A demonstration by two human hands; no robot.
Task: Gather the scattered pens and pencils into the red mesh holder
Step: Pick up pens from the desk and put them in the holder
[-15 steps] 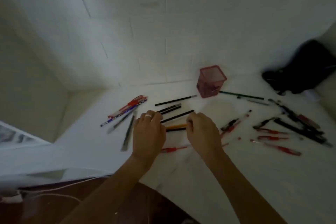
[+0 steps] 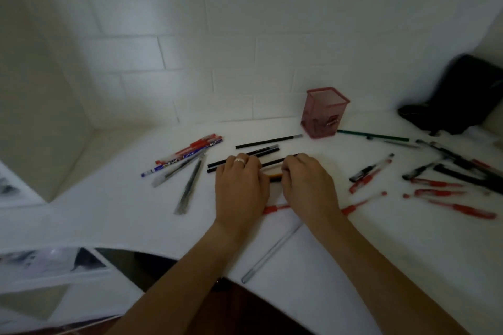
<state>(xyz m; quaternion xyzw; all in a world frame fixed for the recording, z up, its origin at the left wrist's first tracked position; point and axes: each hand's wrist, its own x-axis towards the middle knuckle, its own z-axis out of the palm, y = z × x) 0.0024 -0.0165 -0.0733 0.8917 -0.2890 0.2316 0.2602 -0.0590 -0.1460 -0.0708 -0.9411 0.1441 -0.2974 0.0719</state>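
The red mesh holder [image 2: 324,113] stands upright near the wall on the white table [image 2: 381,239], with no pens showing above its rim. My left hand [image 2: 239,187] and my right hand [image 2: 307,185] lie side by side, palms down, over a cluster of black pencils [image 2: 272,162] and an orange pencil [image 2: 275,177]. Fingers curl onto the pencils; whether they grip is unclear. A red pen [image 2: 273,209] lies under both hands. More black pencils [image 2: 268,141] lie just beyond. Red and blue pens [image 2: 187,155] sit at the left, red and black pens [image 2: 446,185] at the right.
A black bag [image 2: 460,95] rests at the far right against the wall. A clear pen [image 2: 269,253] lies near the table's front edge. A green pencil [image 2: 373,135] is right of the holder. A tiled wall rises behind.
Both hands have closed in toward each other over the middle pencils. The view has tilted down a little, showing the clear pen near the table edge.
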